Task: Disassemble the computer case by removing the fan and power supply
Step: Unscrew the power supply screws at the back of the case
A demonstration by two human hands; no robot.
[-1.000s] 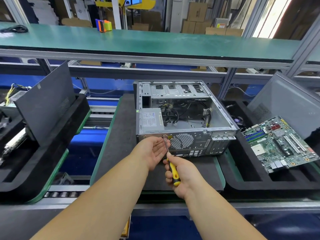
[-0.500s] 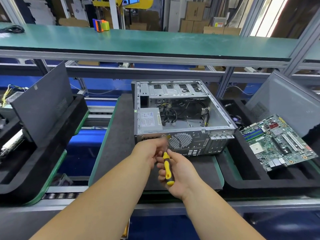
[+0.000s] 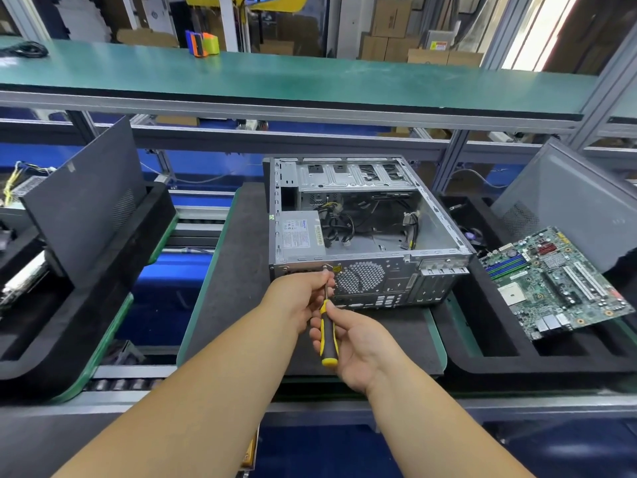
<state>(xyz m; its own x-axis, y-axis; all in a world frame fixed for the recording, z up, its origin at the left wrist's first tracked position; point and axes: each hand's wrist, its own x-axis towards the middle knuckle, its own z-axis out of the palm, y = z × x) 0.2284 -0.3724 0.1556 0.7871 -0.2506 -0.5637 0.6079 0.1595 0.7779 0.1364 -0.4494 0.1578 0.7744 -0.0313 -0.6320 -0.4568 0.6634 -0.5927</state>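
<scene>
Your right hand (image 3: pixel 358 343) grips the yellow-and-black screwdriver (image 3: pixel 327 334), tip at the rear panel of the open computer case (image 3: pixel 365 232) on the dark mat (image 3: pixel 234 277), your left hand (image 3: pixel 303 301) pinching the shaft, power supply (image 3: pixel 301 236) seated inside at the left.

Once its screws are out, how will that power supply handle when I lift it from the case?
The power supply is a boxy metal unit, so probably stiff and fairly heavy for its size. Its black cable bundle trails loosely into the computer case and will likely flop and may snag. Bare sheet-metal sides could be slippery.
</scene>
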